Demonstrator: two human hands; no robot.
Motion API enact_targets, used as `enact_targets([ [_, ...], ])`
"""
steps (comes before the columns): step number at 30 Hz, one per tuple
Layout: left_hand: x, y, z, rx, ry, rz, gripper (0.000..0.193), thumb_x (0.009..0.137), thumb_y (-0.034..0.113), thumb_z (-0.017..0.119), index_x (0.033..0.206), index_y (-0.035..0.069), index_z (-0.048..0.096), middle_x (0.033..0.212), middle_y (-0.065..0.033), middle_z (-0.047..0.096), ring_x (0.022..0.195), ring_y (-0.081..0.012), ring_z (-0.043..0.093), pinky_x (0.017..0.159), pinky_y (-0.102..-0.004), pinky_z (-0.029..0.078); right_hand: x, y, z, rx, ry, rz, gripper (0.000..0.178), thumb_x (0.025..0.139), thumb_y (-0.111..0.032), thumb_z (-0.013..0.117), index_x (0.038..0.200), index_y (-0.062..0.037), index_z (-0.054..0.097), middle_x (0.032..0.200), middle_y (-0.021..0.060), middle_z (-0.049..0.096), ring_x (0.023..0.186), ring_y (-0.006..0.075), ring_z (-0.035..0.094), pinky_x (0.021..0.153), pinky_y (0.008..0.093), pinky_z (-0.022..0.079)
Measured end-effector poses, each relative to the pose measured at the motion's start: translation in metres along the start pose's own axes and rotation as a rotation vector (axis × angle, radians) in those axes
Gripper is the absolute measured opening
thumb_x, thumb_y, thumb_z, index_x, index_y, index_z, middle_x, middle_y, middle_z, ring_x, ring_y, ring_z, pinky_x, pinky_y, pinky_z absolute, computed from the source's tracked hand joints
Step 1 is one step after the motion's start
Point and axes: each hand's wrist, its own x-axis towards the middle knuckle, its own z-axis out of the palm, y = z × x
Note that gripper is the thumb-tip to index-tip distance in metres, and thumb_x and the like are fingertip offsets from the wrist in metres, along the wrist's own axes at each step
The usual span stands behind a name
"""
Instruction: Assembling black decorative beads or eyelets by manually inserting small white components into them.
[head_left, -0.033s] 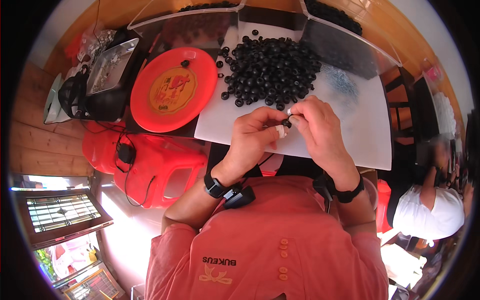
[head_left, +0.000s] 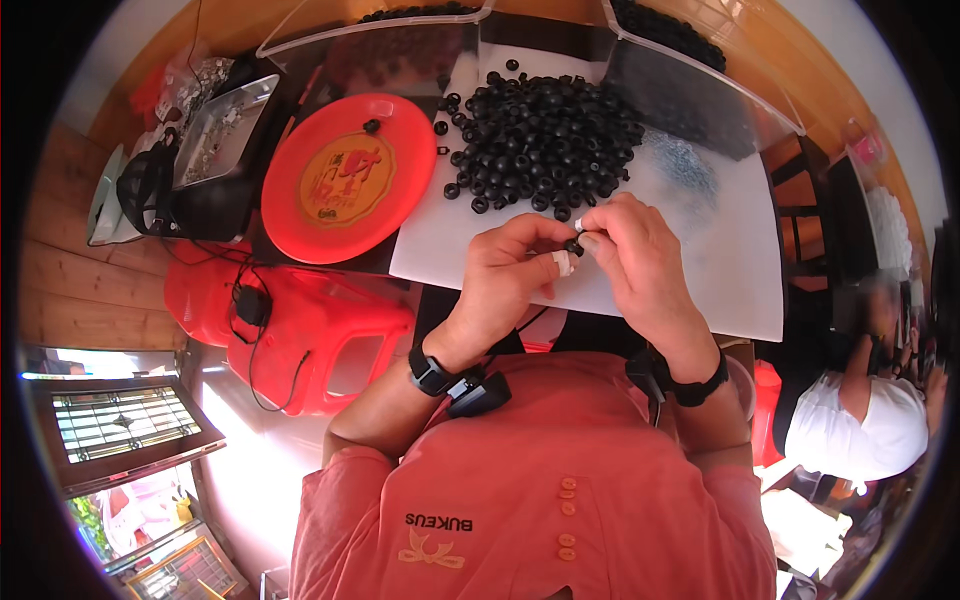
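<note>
Just in front of the pile, my left hand point(head_left: 505, 265) pinches a small black round part point(head_left: 574, 246) between thumb and fingers. My right hand point(head_left: 640, 255) meets it from the other side, thumb and forefinger pressed together at the part. Whether a smaller piece sits in the right fingertips is hidden. White tape wraps the left thumb and a right fingertip. Beyond both hands lies a big heap of black ring-shaped parts point(head_left: 545, 140) on a white sheet point(head_left: 740, 285). Right of the heap, thin silvery-blue pieces point(head_left: 682, 165) are spread on the sheet.
A red round plate point(head_left: 405, 200) with one black part on it stands left of the sheet. Clear plastic bins point(head_left: 690, 95) edge the far side. Farther left is a metal tray point(head_left: 255, 105). Red stools point(head_left: 290, 330) stand below, and a person in white point(head_left: 860, 425) sits at right.
</note>
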Motion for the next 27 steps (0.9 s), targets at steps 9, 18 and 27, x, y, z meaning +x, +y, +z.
enact_targets([
  [9,0.000,0.001,0.000,-0.021,0.026,-0.041,0.014,0.090,0.000,0.067,0.104,-0.001,0.067,0.089,-0.0018,0.066,0.070,-0.0046,0.056,0.057,-0.0202,0.048,-0.005,0.000,0.009,0.013,0.030,-0.005,0.014,0.084,-0.003,0.065,0.096,-0.0064,0.059,0.087,0.0086,0.058,0.076,0.0302,0.055,0.069,0.0409,0.043],
  [18,-0.002,0.002,-0.001,0.040,0.015,-0.014,0.015,0.093,-0.001,0.066,0.108,-0.002,0.067,0.095,-0.0036,0.069,0.074,-0.0068,0.059,0.060,-0.0212,0.049,-0.006,0.005,0.014,-0.081,0.099,-0.093,0.013,0.084,-0.007,0.066,0.094,-0.0061,0.058,0.085,0.0092,0.057,0.076,0.0314,0.055,0.066,0.0419,0.043],
  [27,-0.001,-0.001,-0.003,0.000,0.002,0.008,0.018,0.094,-0.004,0.062,0.111,-0.004,0.066,0.098,-0.0058,0.069,0.078,-0.0090,0.061,0.062,-0.0224,0.050,-0.006,0.005,0.017,0.052,0.102,-0.016,0.009,0.088,-0.010,0.066,0.091,-0.0058,0.058,0.080,0.0094,0.057,0.070,0.0314,0.054,0.063,0.0421,0.044],
])
